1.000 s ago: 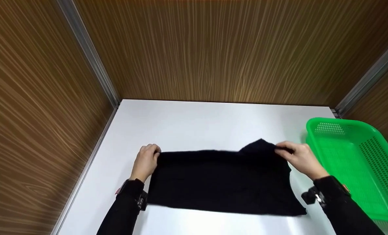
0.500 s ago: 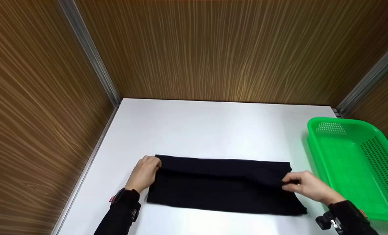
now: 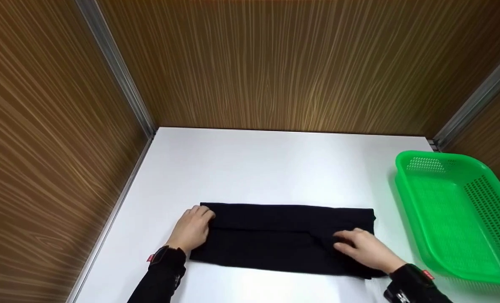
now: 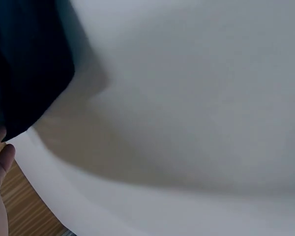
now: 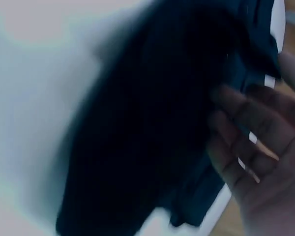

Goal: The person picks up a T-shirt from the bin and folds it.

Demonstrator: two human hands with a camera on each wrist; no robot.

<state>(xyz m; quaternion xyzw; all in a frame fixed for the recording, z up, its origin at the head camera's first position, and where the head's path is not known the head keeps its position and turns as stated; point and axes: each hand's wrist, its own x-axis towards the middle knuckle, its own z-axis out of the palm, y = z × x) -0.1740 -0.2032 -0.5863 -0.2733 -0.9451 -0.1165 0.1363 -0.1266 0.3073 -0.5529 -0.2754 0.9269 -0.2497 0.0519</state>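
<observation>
A folded black cloth (image 3: 271, 248) lies lengthwise on the white table; its kind of garment cannot be told. Its far part is turned down toward the near side, leaving a crease along the middle. At its far left corner rests my left hand (image 3: 191, 229), fingers over the edge; the left wrist view shows the thumb (image 4: 3, 162) just off the cloth's corner. My right hand (image 3: 365, 249) is over the right part, where the fold is rumpled. In the right wrist view its fingers (image 5: 255, 123) are spread and loosely bent against the dark fabric, with the thumb apart.
A green plastic basket (image 3: 414, 219) with perforated sides stands at the table's right. Brown wood-grain panels (image 3: 267, 63) rise behind and on both sides. White table surface (image 3: 275, 168) extends beyond the cloth.
The cloth's far edge has been folded down toward the near side. My right hand came nearer with that edge, then moved left and loosened. The left hand has shifted slightly nearer.
</observation>
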